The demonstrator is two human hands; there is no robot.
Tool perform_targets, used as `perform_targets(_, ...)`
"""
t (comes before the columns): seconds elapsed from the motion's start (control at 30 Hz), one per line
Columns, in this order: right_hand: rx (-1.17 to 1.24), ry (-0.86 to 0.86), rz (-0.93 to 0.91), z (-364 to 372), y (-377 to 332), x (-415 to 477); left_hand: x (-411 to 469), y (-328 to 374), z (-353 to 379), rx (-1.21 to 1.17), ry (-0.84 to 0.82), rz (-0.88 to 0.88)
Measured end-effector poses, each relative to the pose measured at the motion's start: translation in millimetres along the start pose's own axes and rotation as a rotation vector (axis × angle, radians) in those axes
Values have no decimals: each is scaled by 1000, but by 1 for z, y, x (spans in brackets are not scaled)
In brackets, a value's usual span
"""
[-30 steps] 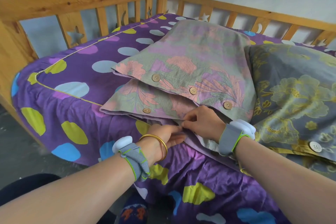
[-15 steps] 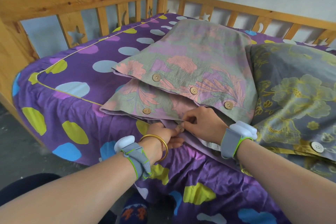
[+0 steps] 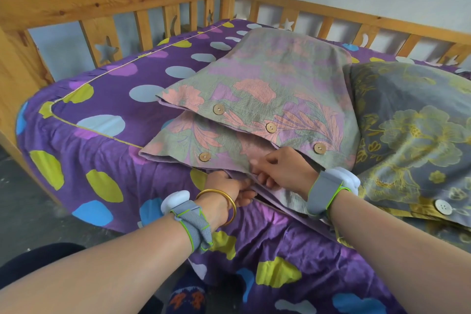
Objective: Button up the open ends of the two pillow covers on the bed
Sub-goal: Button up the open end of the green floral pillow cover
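A pink-and-green floral pillow cover (image 3: 267,89) lies on the bed with its open end toward me. Three wooden buttons sit along its upper flap (image 3: 271,127), and one wooden button (image 3: 204,157) shows on the lower flap. My left hand (image 3: 229,190) pinches the lower flap's edge from below. My right hand (image 3: 283,169) grips the same edge from above, fingers pressed against my left hand's. Any button between my fingers is hidden. A grey-and-yellow floral pillow cover (image 3: 418,132) lies to the right, with a white button (image 3: 443,207) at its near end.
The bed carries a purple sheet (image 3: 107,135) with coloured dots. A wooden rail (image 3: 109,5) with star cutouts runs along the far sides. Dark floor (image 3: 30,219) lies to the left of the bed. Grey bands wrap both my wrists.
Both hands stay at the lower flap's edge. A button seen between my fingertips half a second ago is now covered by them.
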State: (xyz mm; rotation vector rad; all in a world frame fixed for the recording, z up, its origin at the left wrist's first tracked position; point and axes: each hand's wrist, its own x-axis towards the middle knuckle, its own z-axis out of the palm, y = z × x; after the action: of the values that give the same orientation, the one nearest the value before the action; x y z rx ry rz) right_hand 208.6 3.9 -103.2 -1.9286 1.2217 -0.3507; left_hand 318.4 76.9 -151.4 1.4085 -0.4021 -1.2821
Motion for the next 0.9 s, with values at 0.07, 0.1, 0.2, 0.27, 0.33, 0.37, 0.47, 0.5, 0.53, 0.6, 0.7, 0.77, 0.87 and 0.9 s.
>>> perform_targets(0.07, -73, -9, -14, 1, 1, 1, 1, 0, 0, 8, 5, 6)
perform_targets(0.1, -119, -11, -32, 1, 1, 1, 1, 0, 0, 7, 7, 7)
perform_targets(0.2, -210, -44, -73, 0, -2, 2, 2, -1, -1, -7, 9, 8)
perform_targets(0.27, -214, -67, -77, -2, -3, 3, 3, 0, -1, -9, 9, 9)
perform_targets(0.33, -215, -80, -73, -3, -3, 4, 4, 1, 0, -3, 10, 11)
perform_targets(0.37, -231, -82, -75, -3, -3, 4, 5, 1, 0, 1, 7, 10)
perform_targets(0.47, -293, -83, -96, -2, -2, 4, 5, -1, -1, 20, 2, 6)
perform_targets(0.5, -311, -83, -104, -2, -3, 3, 4, -1, -1, 29, -2, -2)
perform_targets(0.53, -333, -78, -115, -2, -4, 3, 4, -1, -2, 41, -4, -11)
perform_targets(0.6, -407, -45, -145, -2, -6, 2, 5, 2, -3, 81, -26, -24)
perform_targets(0.7, -543, 6, -183, -3, -12, -1, 6, 9, -3, 130, -123, -61)
perform_targets(0.77, -570, 13, -197, -4, -14, -4, 7, 12, -3, 112, -130, -95)
perform_targets(0.87, -543, 14, -209, -5, -14, -6, 7, 14, -4, 49, -80, -129)
perform_targets(0.9, -527, 14, -207, -5, -14, -6, 9, 13, -5, 42, -66, -122)
